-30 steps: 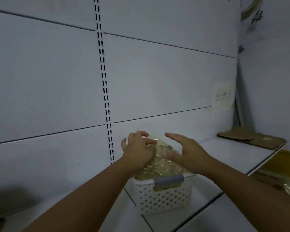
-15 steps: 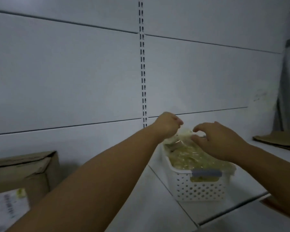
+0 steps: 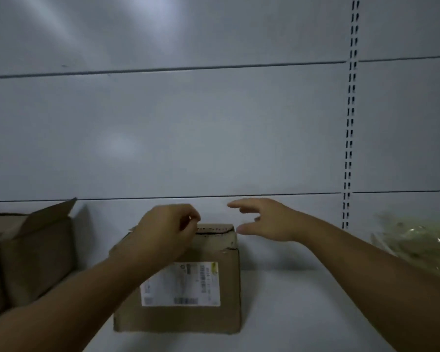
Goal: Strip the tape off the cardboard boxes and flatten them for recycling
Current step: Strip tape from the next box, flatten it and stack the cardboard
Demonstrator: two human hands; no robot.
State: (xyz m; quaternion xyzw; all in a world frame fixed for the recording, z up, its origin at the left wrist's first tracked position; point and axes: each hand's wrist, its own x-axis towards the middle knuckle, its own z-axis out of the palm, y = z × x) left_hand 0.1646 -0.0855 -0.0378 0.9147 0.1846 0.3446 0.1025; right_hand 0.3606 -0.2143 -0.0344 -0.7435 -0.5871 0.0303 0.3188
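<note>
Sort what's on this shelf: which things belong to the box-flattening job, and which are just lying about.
Job: labelled cardboard box; open cardboard box; left hand at the labelled box's top; right hand, open, near its corner.
Lying about: crinkled plastic bag at far right; slotted shelf upright.

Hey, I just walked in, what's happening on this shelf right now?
A person is reaching with both hands for a small labelled cardboard box on a white shelf. The left hand is curled over its top; whether it grips anything is unclear. The right hand is open beside the top right corner. The box is not yet flattened. A bigger open box stands to its left.
</note>
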